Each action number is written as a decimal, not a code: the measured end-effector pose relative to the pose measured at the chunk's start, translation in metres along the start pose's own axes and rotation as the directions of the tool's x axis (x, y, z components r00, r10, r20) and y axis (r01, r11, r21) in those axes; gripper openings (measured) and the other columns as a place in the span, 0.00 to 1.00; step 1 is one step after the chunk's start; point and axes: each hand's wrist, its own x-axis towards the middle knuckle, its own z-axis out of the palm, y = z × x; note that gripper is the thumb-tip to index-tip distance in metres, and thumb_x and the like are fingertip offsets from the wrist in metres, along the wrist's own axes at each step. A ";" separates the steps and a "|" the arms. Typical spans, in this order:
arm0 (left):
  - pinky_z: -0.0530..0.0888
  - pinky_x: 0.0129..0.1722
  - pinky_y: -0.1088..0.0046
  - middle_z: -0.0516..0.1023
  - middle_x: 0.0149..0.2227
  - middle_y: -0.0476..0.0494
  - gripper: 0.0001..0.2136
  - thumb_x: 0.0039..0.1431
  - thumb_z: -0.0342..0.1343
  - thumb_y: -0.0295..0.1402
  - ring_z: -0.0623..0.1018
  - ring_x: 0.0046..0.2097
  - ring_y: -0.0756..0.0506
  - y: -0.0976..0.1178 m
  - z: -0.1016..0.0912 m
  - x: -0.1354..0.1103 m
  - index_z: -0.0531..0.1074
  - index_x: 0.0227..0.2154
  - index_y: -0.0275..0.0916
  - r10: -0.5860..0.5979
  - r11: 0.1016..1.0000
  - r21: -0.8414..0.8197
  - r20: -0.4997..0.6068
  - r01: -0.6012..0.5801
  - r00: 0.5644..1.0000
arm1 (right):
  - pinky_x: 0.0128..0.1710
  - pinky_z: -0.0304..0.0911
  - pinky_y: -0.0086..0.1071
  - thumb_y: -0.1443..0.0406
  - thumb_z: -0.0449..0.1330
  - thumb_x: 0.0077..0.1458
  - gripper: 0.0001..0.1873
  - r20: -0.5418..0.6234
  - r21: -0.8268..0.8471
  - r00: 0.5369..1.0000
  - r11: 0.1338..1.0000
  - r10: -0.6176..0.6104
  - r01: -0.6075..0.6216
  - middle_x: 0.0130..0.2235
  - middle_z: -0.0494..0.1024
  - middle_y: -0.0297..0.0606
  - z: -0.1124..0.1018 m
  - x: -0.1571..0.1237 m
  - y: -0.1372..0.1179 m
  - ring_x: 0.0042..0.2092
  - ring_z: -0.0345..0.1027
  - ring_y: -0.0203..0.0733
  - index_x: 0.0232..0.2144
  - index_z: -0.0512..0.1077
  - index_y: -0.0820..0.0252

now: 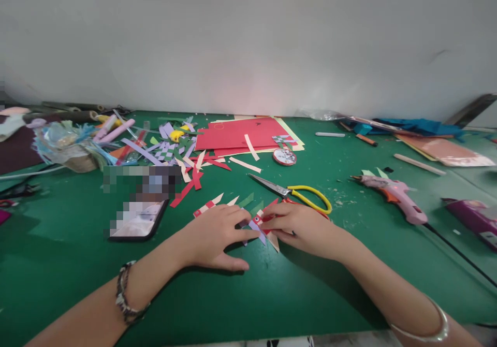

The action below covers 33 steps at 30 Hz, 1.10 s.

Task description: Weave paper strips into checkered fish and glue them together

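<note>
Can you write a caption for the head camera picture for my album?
A left hand and a right hand touch colorful paper shapes near scissors on a green table.

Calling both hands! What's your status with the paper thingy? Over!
Left hand: palm down, thumb apart. Right hand: fingertips at eye-dotted paper piece. Nearest clutter: open-table scissors, just beyond right hand.

Soft light was spread across the wall (240, 52); a diffuse shadow was cast beneath the right forearm (375, 270). The phone (135, 217) was partly pixelated, fine detail smeared, and the outer edges stretched.
</note>
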 end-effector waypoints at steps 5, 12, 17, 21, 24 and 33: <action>0.67 0.36 0.64 0.70 0.38 0.39 0.19 0.50 0.50 0.44 0.70 0.39 0.41 0.003 0.000 0.002 0.68 0.44 0.42 -0.025 1.000 0.015 -0.013 0.025 1.000 | 0.37 0.62 0.32 0.72 0.47 0.53 0.14 0.043 -0.089 0.996 0.994 0.074 -0.070 0.39 0.72 0.38 0.000 0.000 -0.011 0.39 0.67 0.38 0.33 0.73 0.57; 0.67 0.38 0.66 0.72 0.40 0.38 0.21 0.53 0.45 0.46 0.71 0.39 0.42 0.001 0.001 0.002 0.66 0.45 0.37 0.015 0.999 0.039 -0.054 -0.013 0.998 | 0.42 0.60 0.31 0.73 0.43 0.54 0.18 -0.031 0.039 0.997 0.997 0.074 -0.073 0.42 0.72 0.40 -0.001 -0.001 -0.002 0.43 0.65 0.37 0.42 0.68 0.61; 0.67 0.39 0.65 0.73 0.40 0.37 0.22 0.57 0.39 0.45 0.71 0.40 0.42 -0.004 0.000 0.000 0.67 0.44 0.34 -0.017 0.996 0.087 -0.068 0.023 0.998 | 0.41 0.61 0.33 0.75 0.44 0.53 0.18 -0.008 -0.077 0.996 0.993 0.088 -0.089 0.41 0.70 0.42 0.009 0.004 -0.002 0.41 0.65 0.39 0.42 0.68 0.63; 0.66 0.42 0.63 0.73 0.40 0.37 0.19 0.58 0.41 0.41 0.71 0.42 0.41 -0.005 0.000 0.001 0.68 0.42 0.33 -0.121 0.983 0.126 -0.117 0.136 0.986 | 0.41 0.62 0.33 0.73 0.46 0.53 0.16 -0.023 -0.126 0.996 0.988 0.088 -0.090 0.40 0.70 0.42 0.013 0.007 -0.003 0.41 0.65 0.40 0.42 0.68 0.63; 0.64 0.45 0.60 0.71 0.42 0.35 0.20 0.55 0.44 0.43 0.69 0.46 0.39 -0.006 0.001 0.000 0.67 0.43 0.32 -0.218 0.963 0.135 -0.127 0.234 0.968 | 0.41 0.62 0.34 0.74 0.45 0.53 0.16 -0.036 -0.116 0.998 0.991 0.060 -0.064 0.40 0.70 0.43 0.013 0.007 -0.002 0.40 0.65 0.40 0.41 0.68 0.64; 0.62 0.48 0.60 0.61 0.52 0.36 0.29 0.46 0.51 0.49 0.62 0.52 0.38 -0.008 0.002 -0.002 0.61 0.50 0.38 -0.427 0.904 -0.043 -0.001 0.426 0.904 | 0.45 0.60 0.40 0.73 0.41 0.52 0.19 -0.373 -0.111 0.917 0.975 0.140 -0.194 0.45 0.68 0.48 0.007 0.004 0.004 0.45 0.62 0.44 0.44 0.64 0.66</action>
